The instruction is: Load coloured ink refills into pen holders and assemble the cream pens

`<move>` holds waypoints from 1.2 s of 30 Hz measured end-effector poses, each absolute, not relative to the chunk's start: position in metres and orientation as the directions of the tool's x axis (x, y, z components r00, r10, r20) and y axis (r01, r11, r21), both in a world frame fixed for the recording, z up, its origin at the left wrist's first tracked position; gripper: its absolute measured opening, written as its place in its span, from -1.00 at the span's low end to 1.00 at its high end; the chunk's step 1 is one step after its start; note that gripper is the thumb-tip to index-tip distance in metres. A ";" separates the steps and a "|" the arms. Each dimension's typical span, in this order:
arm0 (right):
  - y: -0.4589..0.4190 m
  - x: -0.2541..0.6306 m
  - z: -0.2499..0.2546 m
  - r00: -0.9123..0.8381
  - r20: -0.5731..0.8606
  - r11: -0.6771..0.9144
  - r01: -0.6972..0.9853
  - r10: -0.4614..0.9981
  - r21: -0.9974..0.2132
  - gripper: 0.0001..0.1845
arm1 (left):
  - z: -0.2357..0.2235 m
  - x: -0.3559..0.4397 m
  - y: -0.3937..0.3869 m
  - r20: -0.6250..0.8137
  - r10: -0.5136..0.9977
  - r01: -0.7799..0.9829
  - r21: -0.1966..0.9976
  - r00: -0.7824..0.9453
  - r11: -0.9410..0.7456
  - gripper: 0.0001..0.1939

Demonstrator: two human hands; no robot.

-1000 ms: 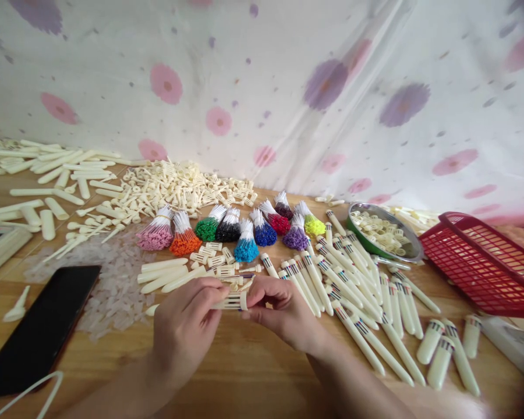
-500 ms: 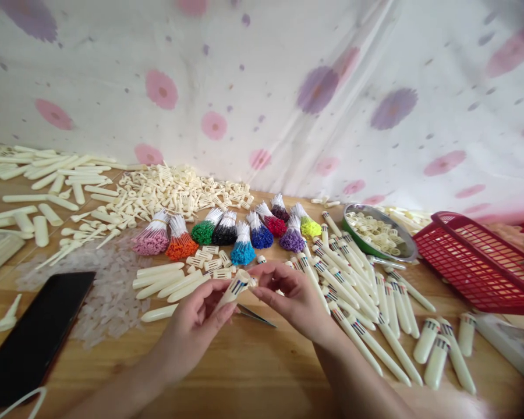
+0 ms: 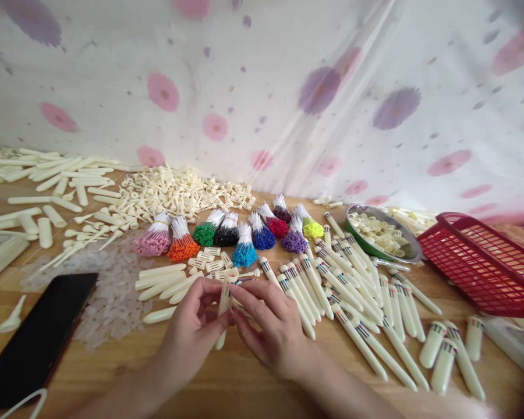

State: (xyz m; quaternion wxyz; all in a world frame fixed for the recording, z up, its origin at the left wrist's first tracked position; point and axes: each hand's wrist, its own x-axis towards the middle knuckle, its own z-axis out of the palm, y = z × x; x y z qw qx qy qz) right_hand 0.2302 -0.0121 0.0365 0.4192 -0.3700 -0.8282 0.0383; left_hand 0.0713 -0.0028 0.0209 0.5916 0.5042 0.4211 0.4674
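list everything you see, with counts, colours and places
held pen: one, cream, front centre
refill bundles: ten, white with coloured ends, centre
other pens: many, cream, right
plain tubes: many, cream, left
slotted caps: several, cream, centre
small parts: many, cream, back left
clear bits: many, translucent, left
cone: one, cream, far left
phone: one, black, front left
cable: one, white, front left
bowl: one, green and silver, right
ring parts: many, cream, inside bowl
basket: one, red, far right
boxy objects: two, pale, side edges
sheet: one, white with flowers, back
table: one, brown, underneath
left hand: one, bare, gripping held pen
right hand: one, bare, at held pen
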 end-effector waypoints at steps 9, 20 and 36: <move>-0.016 0.226 0.034 -0.309 0.669 0.681 0.611 0.675 -0.405 -0.58 | 0.026 0.072 -0.001 -0.033 0.988 -0.090 0.995 0.151 0.047 -0.76; -0.016 0.234 0.042 -0.239 0.634 0.663 0.446 0.735 -0.600 -0.61 | 0.014 0.062 0.005 0.261 0.954 -0.008 0.965 0.145 -0.263 -0.84; -0.016 0.253 0.067 -0.466 0.614 0.767 0.459 0.637 -0.448 -0.71 | 0.011 0.058 0.009 0.452 0.869 0.081 0.877 0.201 -0.474 -0.77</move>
